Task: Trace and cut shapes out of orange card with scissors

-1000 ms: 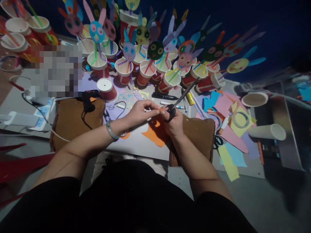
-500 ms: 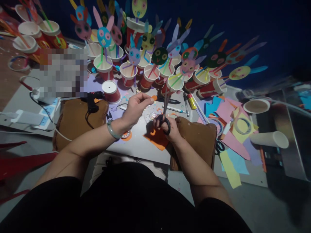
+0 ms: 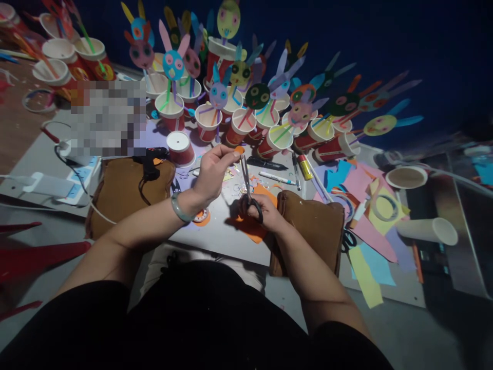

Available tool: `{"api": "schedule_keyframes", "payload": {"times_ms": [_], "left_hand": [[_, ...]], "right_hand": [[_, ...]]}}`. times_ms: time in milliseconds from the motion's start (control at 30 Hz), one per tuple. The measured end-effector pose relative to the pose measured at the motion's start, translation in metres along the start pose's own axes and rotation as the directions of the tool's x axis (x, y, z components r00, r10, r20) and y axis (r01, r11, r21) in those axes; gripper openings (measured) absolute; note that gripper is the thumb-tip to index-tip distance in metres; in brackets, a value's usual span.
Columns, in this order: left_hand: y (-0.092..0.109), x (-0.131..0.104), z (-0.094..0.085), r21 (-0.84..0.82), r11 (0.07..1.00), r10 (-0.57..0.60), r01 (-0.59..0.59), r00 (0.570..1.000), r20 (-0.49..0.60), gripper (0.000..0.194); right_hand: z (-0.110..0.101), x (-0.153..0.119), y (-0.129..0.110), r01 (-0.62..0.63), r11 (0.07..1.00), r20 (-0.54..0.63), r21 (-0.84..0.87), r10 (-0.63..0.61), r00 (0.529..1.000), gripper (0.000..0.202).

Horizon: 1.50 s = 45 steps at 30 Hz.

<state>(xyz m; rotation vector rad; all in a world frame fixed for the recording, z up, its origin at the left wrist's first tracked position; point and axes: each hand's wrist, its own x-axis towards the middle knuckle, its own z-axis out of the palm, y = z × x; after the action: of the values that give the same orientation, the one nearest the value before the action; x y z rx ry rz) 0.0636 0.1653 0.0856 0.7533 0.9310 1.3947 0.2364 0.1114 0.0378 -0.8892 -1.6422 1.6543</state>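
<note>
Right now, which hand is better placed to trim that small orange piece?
Probably the right hand: it holds the scissors, pointing toward the small orange piece pinched by the left hand.

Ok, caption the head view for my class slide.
Left hand pinches a small orange piece, right hand holds scissors, before red cups topped with long-eared paper faces.

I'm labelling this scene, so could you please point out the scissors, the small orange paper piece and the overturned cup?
Scissors [image 3: 247,180]: head view, on the blades.
Small orange paper piece [image 3: 240,149]: head view, on its exposed face.
Overturned cup [image 3: 181,156]: head view, on its red side.
</note>
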Motion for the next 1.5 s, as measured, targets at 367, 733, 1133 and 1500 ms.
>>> {"api": "schedule_keyframes", "payload": {"times_ms": [367,733,1133,1500], "left_hand": [[-0.002,-0.004,-0.001,0.104,0.988,-0.118,0.111,0.991,0.06,0.015],[-0.013,-0.008,-0.006,0.134,0.991,-0.043,0.015,0.977,0.209,0.016],[-0.017,-0.007,-0.009,0.167,0.985,-0.001,-0.044,0.967,0.255,0.018],[-0.015,-0.008,-0.008,0.153,0.987,-0.002,-0.039,0.966,0.26,0.017]], "right_hand": [[-0.001,0.001,-0.001,0.029,0.999,-0.047,-0.037,-0.031,0.998,0.059],[-0.001,0.002,-0.008,0.033,0.998,-0.132,-0.055,-0.04,0.99,0.06],[-0.001,0.003,-0.01,0.038,0.993,-0.18,-0.109,-0.057,0.982,0.058],[0.0,0.002,-0.009,0.061,0.995,-0.185,-0.085,-0.076,0.98,0.057]]}}
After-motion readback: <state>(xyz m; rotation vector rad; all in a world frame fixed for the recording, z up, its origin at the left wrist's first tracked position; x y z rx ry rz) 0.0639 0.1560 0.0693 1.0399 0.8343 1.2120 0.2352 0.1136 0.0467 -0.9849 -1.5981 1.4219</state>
